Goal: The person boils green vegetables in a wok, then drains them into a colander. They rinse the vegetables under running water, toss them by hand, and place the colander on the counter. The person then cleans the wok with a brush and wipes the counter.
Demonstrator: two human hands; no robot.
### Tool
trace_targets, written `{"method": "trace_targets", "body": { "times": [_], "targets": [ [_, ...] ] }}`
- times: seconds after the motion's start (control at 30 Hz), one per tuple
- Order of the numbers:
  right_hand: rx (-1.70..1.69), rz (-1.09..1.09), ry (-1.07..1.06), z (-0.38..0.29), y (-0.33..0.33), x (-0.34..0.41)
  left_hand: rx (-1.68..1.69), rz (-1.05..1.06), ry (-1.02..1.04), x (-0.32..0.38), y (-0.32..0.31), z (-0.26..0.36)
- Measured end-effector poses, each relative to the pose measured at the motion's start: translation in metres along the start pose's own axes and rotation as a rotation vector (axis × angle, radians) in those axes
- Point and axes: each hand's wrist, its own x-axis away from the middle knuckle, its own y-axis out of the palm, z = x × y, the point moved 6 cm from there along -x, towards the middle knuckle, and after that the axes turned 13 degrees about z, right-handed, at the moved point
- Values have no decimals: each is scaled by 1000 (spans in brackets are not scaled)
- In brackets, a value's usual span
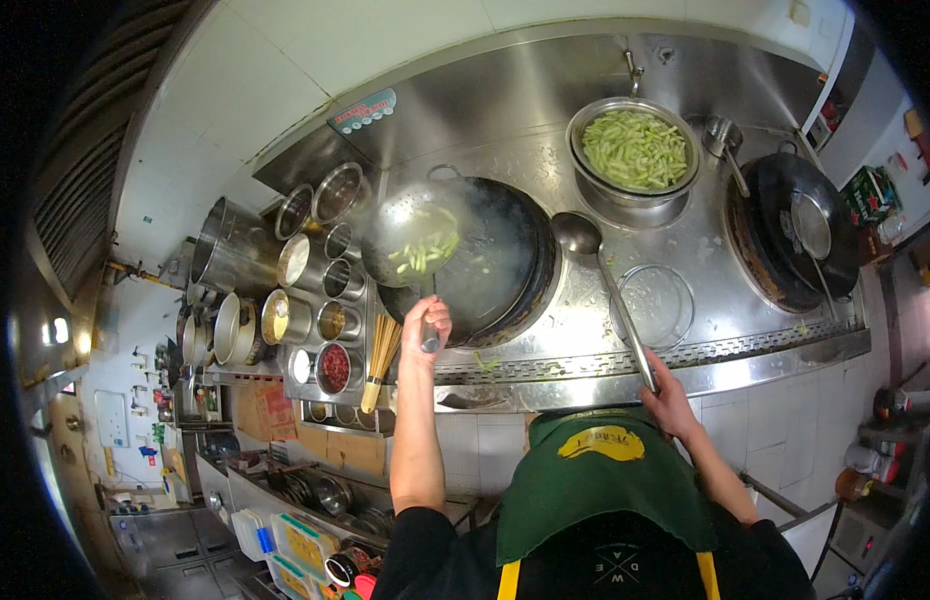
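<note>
My left hand (426, 327) grips the handle of a perforated metal strainer (394, 217), which is tilted over the left side of a large black wok (502, 240). Pale green vegetable pieces (427, 247) lie low in the strainer, and steam hangs over the wok. A few pieces are in the wok. My right hand (666, 397) is closed around the long handle of a metal ladle (579, 234), whose bowl is just right of the wok's rim. Behind it, a metal bowl (574, 146) heaped with cut green vegetable pieces (634, 148) stands on the steel range.
Left of the wok are several steel seasoning containers (334, 367) and a bamboo brush (382, 352). A round wire-rimmed strainer (655, 307) lies near the ladle's handle. At the right, a second wok (832, 202) holds a small strainer (811, 226). A faucet (634, 73) is at the back.
</note>
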Motion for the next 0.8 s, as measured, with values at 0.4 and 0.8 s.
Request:
{"method": "trace_targets", "body": {
  "times": [0.4, 0.8],
  "targets": [
    [429, -29, -71, -64, 134, -120, -92, -57, 70, 65, 46, 60],
    [-131, 333, 288, 60, -67, -2, -120, 2, 126, 72, 21, 57]
  ]
}}
